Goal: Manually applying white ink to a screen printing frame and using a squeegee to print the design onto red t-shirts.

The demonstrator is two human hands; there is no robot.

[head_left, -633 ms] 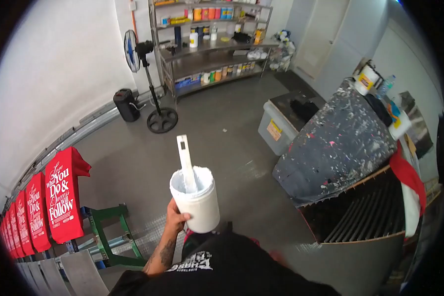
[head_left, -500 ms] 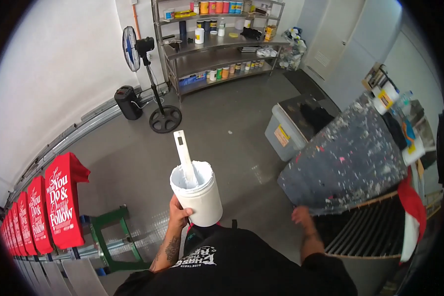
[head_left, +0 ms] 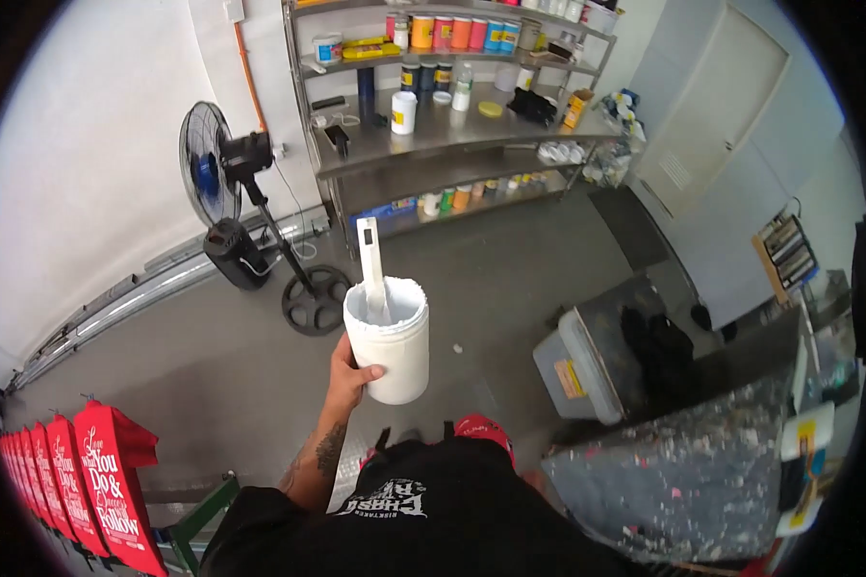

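My left hand point(head_left: 353, 373) is closed around the lower side of a white plastic tub point(head_left: 391, 361), thumb across its front. The tub is held nearly upright in front of me, its rim ragged with thick white paste or paint. A white flat-handled spatula point(head_left: 369, 252) stands in it, leaning on the inner wall, its lower end coated in white. Beside my black shirt, only a blurred sliver of my right hand or wrist point(head_left: 541, 484) shows; its fingers are hidden.
Ahead, a metal shelf point(head_left: 471, 135) bears many paint jars. A black fan point(head_left: 250, 183) stands at left beside a black speaker point(head_left: 236, 255). Red printed bags point(head_left: 115, 481) hang at lower left. A grey lidded bin point(head_left: 573, 370) and a paint-spattered board point(head_left: 674, 471) are at right.
I have moved nearer the shelf and fan, carrying the tub in my left hand. My right hand, earlier near the spattered board, has dropped back beside my body.
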